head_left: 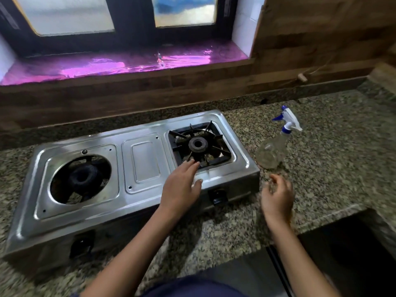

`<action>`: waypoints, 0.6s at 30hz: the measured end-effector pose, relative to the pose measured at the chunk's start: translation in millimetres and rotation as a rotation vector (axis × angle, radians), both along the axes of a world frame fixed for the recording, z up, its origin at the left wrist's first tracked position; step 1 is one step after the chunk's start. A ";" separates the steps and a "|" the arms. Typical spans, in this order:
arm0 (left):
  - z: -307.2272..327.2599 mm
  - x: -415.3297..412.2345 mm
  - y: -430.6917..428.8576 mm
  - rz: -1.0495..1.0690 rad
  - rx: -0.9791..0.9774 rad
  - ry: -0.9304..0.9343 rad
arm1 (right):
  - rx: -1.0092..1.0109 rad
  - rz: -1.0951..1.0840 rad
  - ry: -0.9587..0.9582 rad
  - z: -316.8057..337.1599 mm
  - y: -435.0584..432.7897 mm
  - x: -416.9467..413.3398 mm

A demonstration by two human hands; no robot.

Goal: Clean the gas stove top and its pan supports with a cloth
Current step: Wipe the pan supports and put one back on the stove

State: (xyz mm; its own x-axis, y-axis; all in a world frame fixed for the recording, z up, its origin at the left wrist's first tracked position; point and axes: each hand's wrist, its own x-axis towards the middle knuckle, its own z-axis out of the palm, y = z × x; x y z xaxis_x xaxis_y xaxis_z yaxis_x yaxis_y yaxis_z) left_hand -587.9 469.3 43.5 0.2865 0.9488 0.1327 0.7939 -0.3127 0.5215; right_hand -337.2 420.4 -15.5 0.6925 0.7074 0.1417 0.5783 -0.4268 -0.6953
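Observation:
A steel two-burner gas stove (141, 161) sits on the granite counter. Its right burner carries a black pan support (200, 144). The left burner (82, 179) has no support on it and lies bare. My left hand (182, 185) reaches over the stove's front right part, fingers straight, the fingertips touching the near edge of the pan support. My right hand (277, 196) hovers beside the stove's right end with fingers loosely curled, holding nothing. No cloth is in view.
A clear spray bottle (273, 151) with a white and blue trigger head stands on the granite counter (332, 159) right of the stove. Two black knobs (218, 197) face me on the stove front. A wooden wall and window sill run behind.

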 end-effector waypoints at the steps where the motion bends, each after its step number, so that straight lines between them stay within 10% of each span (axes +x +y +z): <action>1: -3.5 3.3 -5.1 -0.045 0.017 0.021 | -0.149 -0.016 0.004 -12.4 -11.0 7.9; 7: -8.2 3.3 -22.5 -0.231 0.081 0.082 | -0.505 -0.013 -0.153 -50.1 -27.1 19.8; 18: 7.6 -100.9 -34.3 -0.246 0.130 -0.059 | 0.163 -0.261 0.111 -15.2 -46.7 -21.3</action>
State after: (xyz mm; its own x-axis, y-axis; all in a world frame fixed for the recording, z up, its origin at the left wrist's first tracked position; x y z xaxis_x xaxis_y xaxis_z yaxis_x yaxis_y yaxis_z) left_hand -688.9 435.0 51.1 0.4944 0.8255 0.2724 0.6550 -0.5598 0.5076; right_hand -358.5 373.7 -30.7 0.8652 0.4776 0.1525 0.3810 -0.4284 -0.8193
